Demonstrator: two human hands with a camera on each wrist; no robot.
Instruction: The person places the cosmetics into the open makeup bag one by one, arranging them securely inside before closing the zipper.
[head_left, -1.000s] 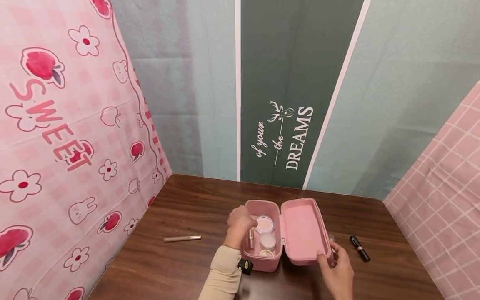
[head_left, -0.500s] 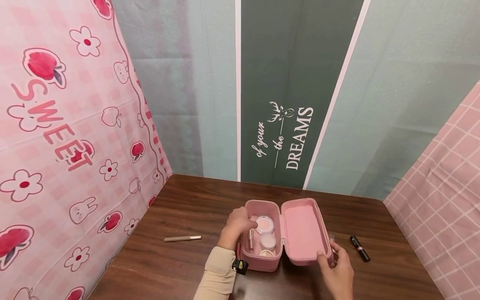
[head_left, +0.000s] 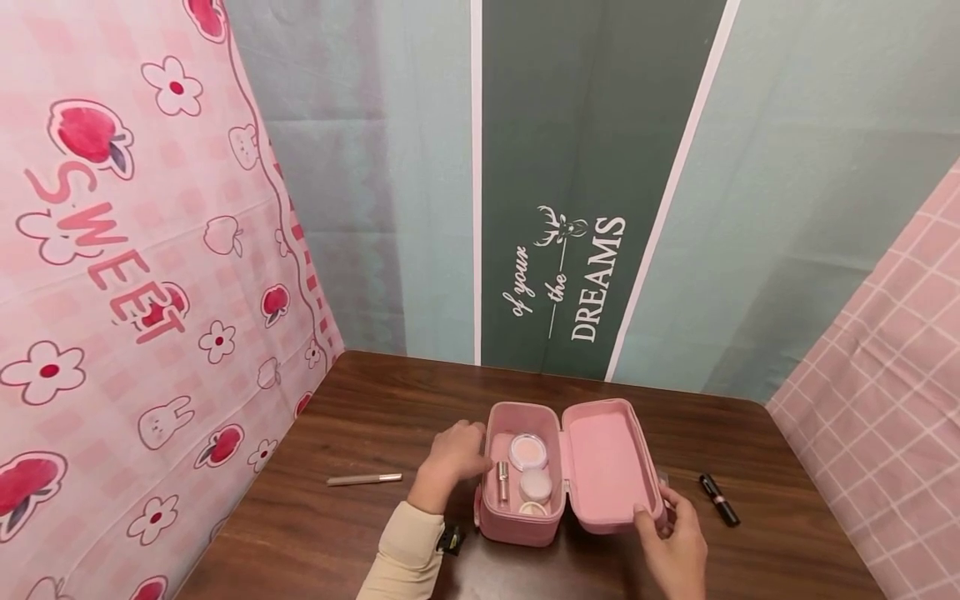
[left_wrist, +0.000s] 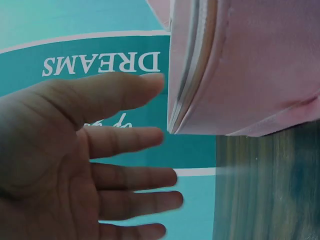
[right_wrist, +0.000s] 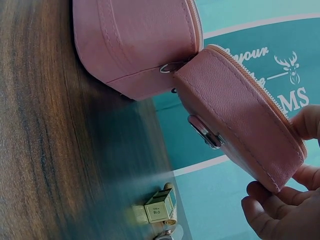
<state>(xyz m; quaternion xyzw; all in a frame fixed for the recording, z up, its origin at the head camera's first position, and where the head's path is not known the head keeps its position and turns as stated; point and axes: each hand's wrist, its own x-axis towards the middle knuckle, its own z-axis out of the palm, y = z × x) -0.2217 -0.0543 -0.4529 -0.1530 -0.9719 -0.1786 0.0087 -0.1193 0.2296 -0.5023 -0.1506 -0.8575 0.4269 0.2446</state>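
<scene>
Beside the pink vanity case [head_left: 519, 531], the left hand [head_left: 454, 452] is held, fingers apart; the lid [head_left: 611, 467] is best steadied, clamped in the right hand's [head_left: 677, 537] fingers.

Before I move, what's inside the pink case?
A metallic tube, a round compact, a pale round jar and, nearest you, another round item, partly hidden by the case wall. Anything beneath them is covered.

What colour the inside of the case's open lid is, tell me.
The lid's inside is pink; the head view shows it best.
</scene>
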